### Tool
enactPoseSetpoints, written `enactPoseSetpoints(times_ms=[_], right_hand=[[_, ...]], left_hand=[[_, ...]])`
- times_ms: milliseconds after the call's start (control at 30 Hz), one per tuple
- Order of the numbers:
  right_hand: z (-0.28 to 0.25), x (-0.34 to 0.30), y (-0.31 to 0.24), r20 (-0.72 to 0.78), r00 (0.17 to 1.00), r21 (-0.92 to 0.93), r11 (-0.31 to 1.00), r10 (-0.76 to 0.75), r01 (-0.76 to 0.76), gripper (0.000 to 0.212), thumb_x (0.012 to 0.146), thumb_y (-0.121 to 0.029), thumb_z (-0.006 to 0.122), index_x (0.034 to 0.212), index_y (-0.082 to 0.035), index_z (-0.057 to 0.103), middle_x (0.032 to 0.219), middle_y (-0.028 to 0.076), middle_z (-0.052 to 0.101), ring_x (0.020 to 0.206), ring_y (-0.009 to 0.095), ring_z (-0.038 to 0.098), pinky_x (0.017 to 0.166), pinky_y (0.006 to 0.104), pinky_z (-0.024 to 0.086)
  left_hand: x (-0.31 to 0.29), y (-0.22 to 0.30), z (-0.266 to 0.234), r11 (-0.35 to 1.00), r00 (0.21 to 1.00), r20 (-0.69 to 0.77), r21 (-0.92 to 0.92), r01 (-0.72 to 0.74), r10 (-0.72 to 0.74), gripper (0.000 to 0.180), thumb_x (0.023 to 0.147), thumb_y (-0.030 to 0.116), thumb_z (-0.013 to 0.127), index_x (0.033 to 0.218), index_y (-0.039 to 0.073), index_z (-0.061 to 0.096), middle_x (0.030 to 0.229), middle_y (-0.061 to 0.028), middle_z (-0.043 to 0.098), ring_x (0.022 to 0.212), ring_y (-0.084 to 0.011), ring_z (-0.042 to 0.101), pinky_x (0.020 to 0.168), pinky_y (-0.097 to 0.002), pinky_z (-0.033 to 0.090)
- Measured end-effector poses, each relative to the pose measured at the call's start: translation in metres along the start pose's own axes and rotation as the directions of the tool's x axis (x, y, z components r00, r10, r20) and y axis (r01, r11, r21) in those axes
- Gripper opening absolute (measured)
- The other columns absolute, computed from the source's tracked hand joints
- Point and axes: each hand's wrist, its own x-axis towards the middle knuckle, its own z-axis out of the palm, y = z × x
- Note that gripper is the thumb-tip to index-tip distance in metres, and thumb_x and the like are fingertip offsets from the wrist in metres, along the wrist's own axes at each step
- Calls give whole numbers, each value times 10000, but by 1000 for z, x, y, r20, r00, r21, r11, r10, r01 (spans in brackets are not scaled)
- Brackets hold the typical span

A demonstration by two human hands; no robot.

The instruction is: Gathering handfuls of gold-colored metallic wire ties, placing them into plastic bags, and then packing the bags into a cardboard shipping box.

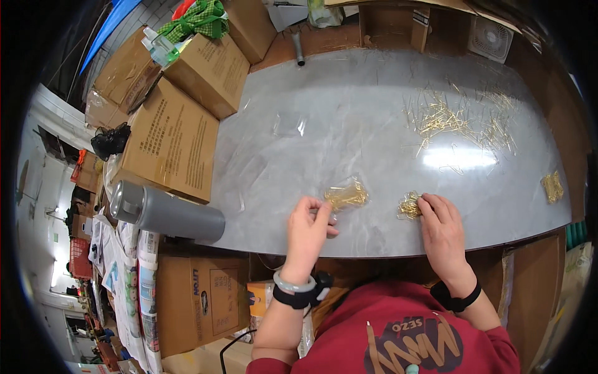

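Note:
My left hand (310,224) is closed, with thumb and fingers pinching the near left edge of a clear plastic bag (349,196). Thin gold wire hooks fill the bag, which lies flat on the grey table (293,162). To the right, my right hand (443,234) curls its fingers over the right side of a small bunch of gold wire hooks (408,206). Its fingertips press on the bunch and partly cover it. Farther back on the right spreads a loose heap of gold wire hooks (445,121).
Another gold bundle (552,187) lies at the table's right edge. A grey bottle (168,212) juts over the left edge beside cardboard boxes (174,137). A clear plastic piece (290,124) lies mid-table. At the back are a dark tube (298,50) and a white fan (491,38).

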Motion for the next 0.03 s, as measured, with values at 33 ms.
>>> enactPoseSetpoints(times_ms=[33], right_hand=[[0, 0, 1, 5, 1000, 2, 1000, 21, -21, 354, 864, 16, 647, 1218, 0, 634, 1253, 184, 629, 1225, 370, 575, 1033, 421, 481]], left_hand=[[-3, -11, 5, 991, 999, 34, -133, 14, -10, 352, 988, 173, 663, 1255, -35, 567, 998, -159, 667, 678, -157, 663, 552, -285, 602]])
